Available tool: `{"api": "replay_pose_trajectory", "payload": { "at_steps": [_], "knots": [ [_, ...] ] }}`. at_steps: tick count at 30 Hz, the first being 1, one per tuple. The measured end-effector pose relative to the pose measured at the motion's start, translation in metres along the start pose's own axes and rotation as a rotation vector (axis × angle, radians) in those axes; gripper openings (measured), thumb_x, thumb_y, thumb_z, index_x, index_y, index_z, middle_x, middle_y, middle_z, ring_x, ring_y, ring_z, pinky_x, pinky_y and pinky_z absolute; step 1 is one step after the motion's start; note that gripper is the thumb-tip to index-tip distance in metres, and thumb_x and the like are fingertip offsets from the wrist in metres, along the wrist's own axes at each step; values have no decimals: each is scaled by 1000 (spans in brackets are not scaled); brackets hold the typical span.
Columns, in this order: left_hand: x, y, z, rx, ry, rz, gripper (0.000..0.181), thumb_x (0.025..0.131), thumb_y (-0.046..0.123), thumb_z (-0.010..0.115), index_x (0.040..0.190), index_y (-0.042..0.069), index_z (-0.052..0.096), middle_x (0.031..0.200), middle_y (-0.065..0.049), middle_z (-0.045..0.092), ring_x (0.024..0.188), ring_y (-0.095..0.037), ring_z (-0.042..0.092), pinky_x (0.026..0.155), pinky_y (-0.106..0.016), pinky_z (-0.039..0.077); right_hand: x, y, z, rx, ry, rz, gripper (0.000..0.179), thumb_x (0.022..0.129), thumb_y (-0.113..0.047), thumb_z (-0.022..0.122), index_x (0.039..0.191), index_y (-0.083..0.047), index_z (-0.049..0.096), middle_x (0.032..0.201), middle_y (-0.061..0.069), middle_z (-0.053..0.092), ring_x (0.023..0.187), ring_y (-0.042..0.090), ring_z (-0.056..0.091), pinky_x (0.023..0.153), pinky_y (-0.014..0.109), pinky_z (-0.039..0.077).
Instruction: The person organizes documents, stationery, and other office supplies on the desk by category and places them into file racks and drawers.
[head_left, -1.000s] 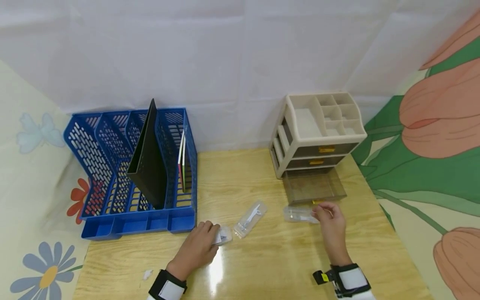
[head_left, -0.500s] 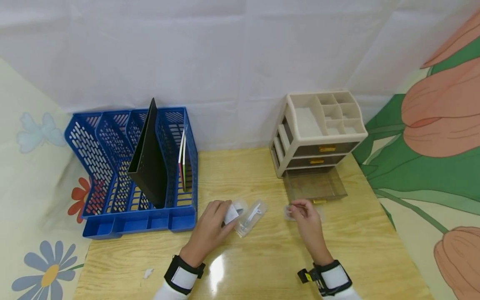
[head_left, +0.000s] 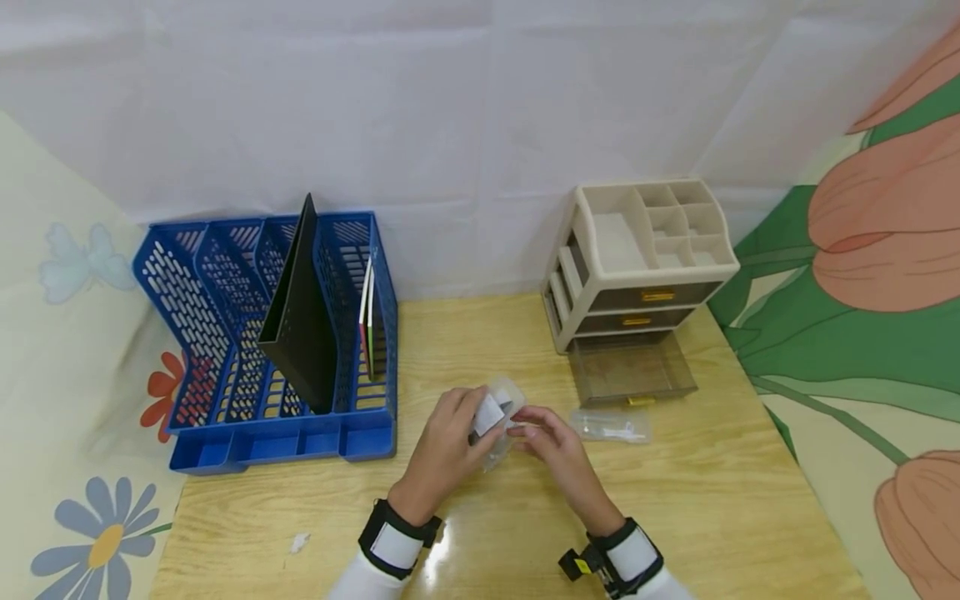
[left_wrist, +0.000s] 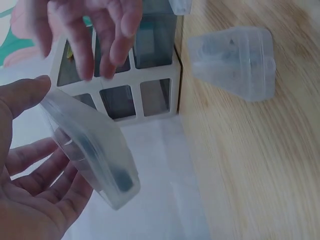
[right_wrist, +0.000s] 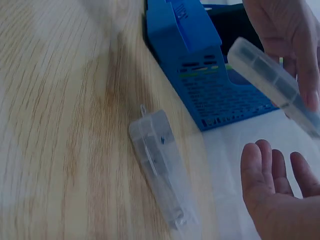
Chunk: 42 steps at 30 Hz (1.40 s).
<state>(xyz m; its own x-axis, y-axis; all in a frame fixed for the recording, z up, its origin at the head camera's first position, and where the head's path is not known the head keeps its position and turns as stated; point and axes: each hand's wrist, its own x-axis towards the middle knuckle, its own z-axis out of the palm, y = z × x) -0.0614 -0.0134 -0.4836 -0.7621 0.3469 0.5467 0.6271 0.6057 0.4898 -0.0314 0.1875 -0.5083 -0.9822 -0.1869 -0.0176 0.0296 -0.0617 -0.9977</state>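
My left hand (head_left: 444, 454) grips a clear plastic case (head_left: 507, 395), holding it up off the table. In the left wrist view this case (left_wrist: 97, 145) stands tilted between thumb and fingers, with something dark inside. My right hand (head_left: 564, 462) is close to its right side; in the right wrist view the right fingers (right_wrist: 265, 167) are apart from it and hold nothing. A second clear case (right_wrist: 160, 167) lies on the table below the hands, partly hidden in the head view. A third clear case (head_left: 609, 426) with a white item inside lies right of the right hand.
A blue file rack (head_left: 281, 442) with a black folder (head_left: 303, 342) and thin booklets (head_left: 367, 325) stands at left. At right stands a cream drawer unit (head_left: 637, 267), its bottom drawer (head_left: 633, 371) pulled out. A white scrap (head_left: 299, 542) lies near the front left.
My left hand has lifted its case and carried it right, over the second case. My right hand has let go of the third case, leaving it by the drawer, and moved left.
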Motion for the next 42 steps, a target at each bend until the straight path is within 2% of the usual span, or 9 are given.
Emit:
{"api": "replay_pose_trajectory", "payload": {
  "at_steps": [6,10,15,20,23,27,31,37,42],
  "knots": [
    [4,4,1,57,-48,135,52,80,26,78,124,2,62,108,-11,65,98,-23,57,79,-38,56,2,-12,0,200,-68,-7,45,106,-16,38,139,13,29,129,9,53,112,14,59,92,34,55],
    [6,5,1,133,-93,222,48,82,27,76,122,3,64,108,-9,67,98,-23,59,79,-37,55,7,-23,-8,253,-67,17,48,107,-17,36,139,16,26,127,8,53,111,13,59,88,26,56],
    [4,7,5,241,-139,330,41,83,20,74,118,1,65,108,-8,69,98,-22,60,84,-34,55,13,-32,-15,24,-63,143,45,101,-18,51,135,11,42,132,24,53,109,14,60,84,21,55],
    [0,8,10,227,-169,364,39,86,13,67,122,0,60,105,-6,67,96,-20,59,86,-30,54,18,-34,-22,-323,-156,193,36,95,-19,61,125,0,59,122,22,63,99,23,64,77,27,56],
    [-3,8,11,181,-197,337,38,87,14,67,122,1,58,104,-5,65,97,-18,57,86,-28,53,19,-32,-28,-398,-262,177,36,95,-14,60,128,0,58,120,24,63,96,27,65,75,29,58],
    [-5,9,10,139,-221,302,36,88,17,69,120,5,59,104,-4,64,97,-17,57,86,-28,52,17,-29,-37,-384,-336,200,38,96,-11,57,131,4,56,127,28,60,99,29,64,78,34,58],
    [-4,9,9,135,-209,268,40,84,19,72,120,7,61,107,-5,64,100,-19,57,85,-33,53,11,-28,-42,-374,-278,235,36,97,-14,57,129,1,60,132,27,58,106,31,61,84,41,55],
    [-9,-3,-1,162,-150,212,45,79,25,76,117,4,63,119,-13,63,114,-27,54,97,-43,49,-1,-38,-61,-475,-37,295,36,96,-24,59,130,-10,63,126,19,63,103,25,63,83,40,54],
    [-20,-17,-8,210,-155,165,41,82,26,72,116,4,63,124,-15,61,119,-29,53,99,-46,47,-8,-55,-87,-591,117,225,42,98,-28,57,133,-5,60,125,26,62,103,31,62,80,42,54]
  ]
}}
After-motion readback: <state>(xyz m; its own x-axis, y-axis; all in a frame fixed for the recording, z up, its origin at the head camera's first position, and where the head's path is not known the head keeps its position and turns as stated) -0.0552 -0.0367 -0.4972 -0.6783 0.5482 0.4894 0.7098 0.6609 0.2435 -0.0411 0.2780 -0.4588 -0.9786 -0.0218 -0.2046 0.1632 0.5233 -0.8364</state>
